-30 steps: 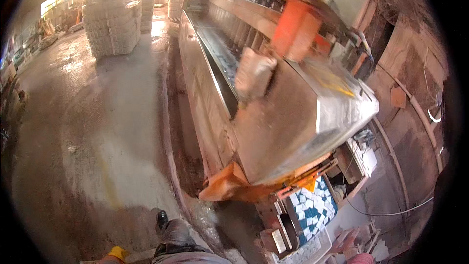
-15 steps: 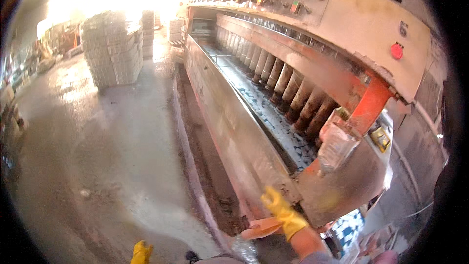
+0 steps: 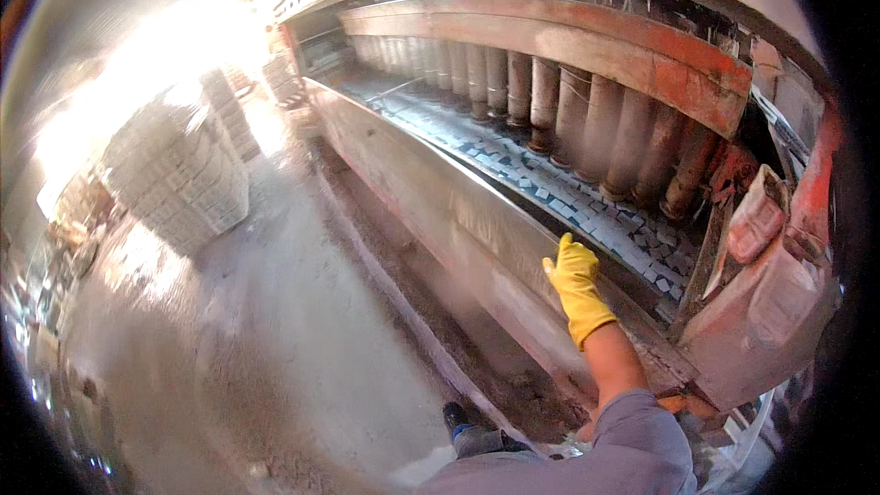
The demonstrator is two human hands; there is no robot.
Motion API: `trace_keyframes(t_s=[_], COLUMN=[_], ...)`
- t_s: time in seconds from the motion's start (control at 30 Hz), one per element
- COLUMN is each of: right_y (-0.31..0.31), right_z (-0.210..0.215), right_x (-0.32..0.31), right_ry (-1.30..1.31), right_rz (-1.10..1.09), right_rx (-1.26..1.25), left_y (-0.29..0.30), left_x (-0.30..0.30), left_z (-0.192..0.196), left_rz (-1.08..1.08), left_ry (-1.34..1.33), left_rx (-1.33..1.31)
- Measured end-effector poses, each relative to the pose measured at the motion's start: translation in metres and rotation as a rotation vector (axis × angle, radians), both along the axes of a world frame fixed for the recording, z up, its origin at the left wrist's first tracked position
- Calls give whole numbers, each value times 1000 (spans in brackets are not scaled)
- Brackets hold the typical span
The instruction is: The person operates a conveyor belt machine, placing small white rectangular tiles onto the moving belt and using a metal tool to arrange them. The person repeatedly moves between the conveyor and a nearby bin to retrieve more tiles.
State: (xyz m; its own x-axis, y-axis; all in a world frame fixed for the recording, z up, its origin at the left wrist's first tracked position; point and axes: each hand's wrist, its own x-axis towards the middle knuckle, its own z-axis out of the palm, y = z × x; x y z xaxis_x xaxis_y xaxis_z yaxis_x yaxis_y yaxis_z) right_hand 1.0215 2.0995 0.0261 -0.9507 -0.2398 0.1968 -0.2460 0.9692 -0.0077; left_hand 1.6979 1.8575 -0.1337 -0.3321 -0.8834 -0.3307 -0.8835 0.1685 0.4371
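Note:
My right hand, in a yellow rubber glove, reaches forward over the long metal side panel of a machine. Its thumb and one finger point out, apart from each other, and nothing shows in its grasp. Whether the fingertips touch the panel's upper edge, I cannot tell. Just beyond lies the machine's bed, wet and covered with small pale and dark tile pieces. A row of upright cylinders stands over the bed, under a rusty orange beam. My left hand is out of view.
Stacked pale bundles stand on the wet concrete floor at the left. A dirty gutter runs along the machine's base. Plastic-wrapped boxes hang at its near right end. My shoe shows beside the gutter.
My right hand has moved up and forward along the side panel, nearer the bed. My left hand has left the view. The view has turned and come closer to the cylinders.

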Motion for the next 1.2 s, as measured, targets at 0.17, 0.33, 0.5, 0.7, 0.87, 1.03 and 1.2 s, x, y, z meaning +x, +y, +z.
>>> trace_keyframes(t_s=[0.17,0.33,0.5,0.7,0.87,1.03,1.2], right_y=[-86,-176,-247,-243,-247,-277,-276], right_z=[1,8,5,0,6,13,-15], right_x=[-44,-95,-129,-130,-133,-126,-142], right_ry=[17,5,115,208,85,184,378], right_rz=[50,51,-3,-36,-230,-501,-675], right_rx=[-11,-34,-61,-208,-151,-174,-7], left_y=[-95,-173,-257,-379,-478,-567,-652], left_x=[-72,-117,-153,-184,-201,-212,-256], left_z=[9,-1,-22,-57,-77,-86,-98], left_rz=[-58,-101,-168,-276,-327,-344,-346], left_ry=[-31,-23,-32,-56,-57,-43,21], left_rx=[52,108,164,239,292,300,305])
